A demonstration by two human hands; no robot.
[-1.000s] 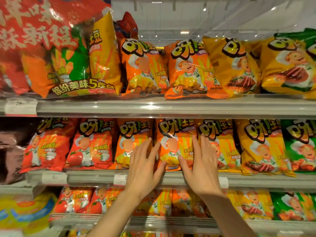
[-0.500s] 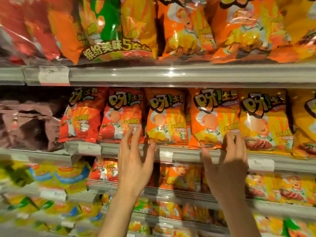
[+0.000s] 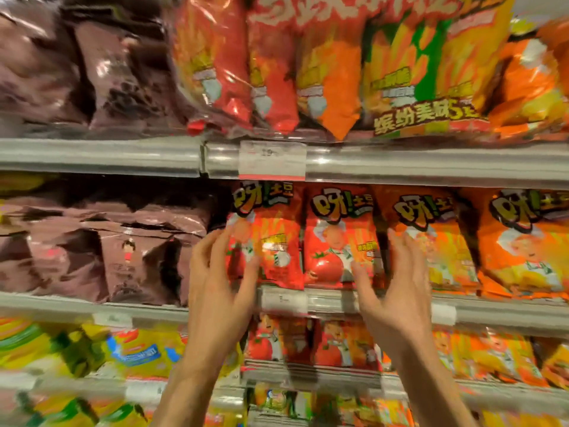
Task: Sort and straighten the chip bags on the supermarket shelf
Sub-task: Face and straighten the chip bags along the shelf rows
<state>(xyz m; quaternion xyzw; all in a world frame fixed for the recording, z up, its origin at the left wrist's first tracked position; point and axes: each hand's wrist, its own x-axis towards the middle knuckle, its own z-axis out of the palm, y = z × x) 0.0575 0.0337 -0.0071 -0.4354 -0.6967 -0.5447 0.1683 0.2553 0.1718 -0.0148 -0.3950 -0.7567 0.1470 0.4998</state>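
Two hands frame my view of a supermarket shelf: my left hand (image 3: 221,282) has its fingers spread and loose over the left edge of a red tomato chip bag (image 3: 271,238), gripping nothing; my right hand (image 3: 397,291) is likewise splayed, its thumb on a second red tomato bag (image 3: 337,238), its fingers reaching to the orange bag (image 3: 426,241) beside it; whether any finger presses in, the blur will not let me say. I judge the step in hand to be squaring this red pair on the middle shelf rail (image 3: 508,312); the next move calls for a light push on both sides, so the two bags stand upright and flush with the row of orange bags running right. Left of them the same shelf holds slumped brown bags (image 3: 123,241), well out of line. Behind the price tag (image 3: 272,160), the shelf above carries a large multipack (image 3: 369,72) and more brown bags; lower shelves hold red, orange and yellow-green packs, too smeared to read.
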